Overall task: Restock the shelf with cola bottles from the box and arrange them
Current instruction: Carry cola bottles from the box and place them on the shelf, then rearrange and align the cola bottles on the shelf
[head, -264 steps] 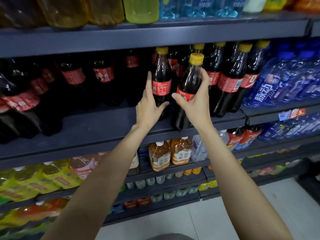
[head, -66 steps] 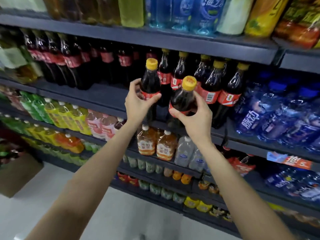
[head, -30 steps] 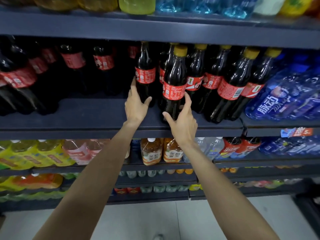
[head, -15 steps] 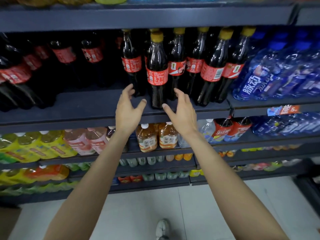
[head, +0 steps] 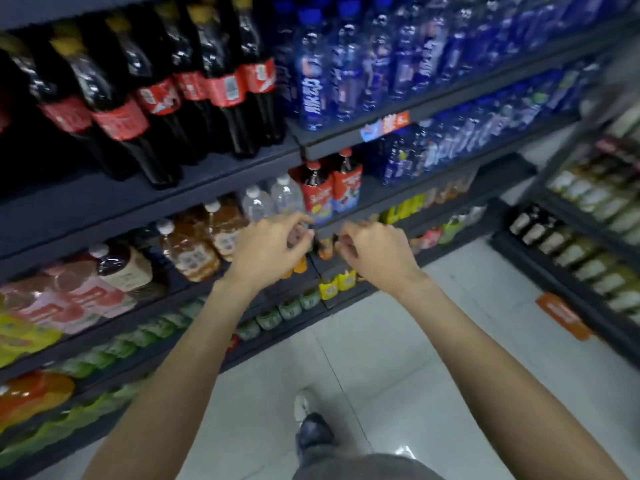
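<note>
Both your hands, left point(head: 266, 251) and right point(head: 377, 252), hang loosely curled and hold nothing; cola bottles point(head: 156, 98) stand upright on the shelf point(head: 207, 178) up to the far left, nearer your left; no box shows

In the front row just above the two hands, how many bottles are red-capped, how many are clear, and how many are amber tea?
red-capped bottles: 2
clear bottles: 2
amber tea bottles: 2
Total: 6

Pale tiled floor point(head: 398, 368) between dark shelving point(head: 450, 98) and another rack point(head: 571, 271).
</note>
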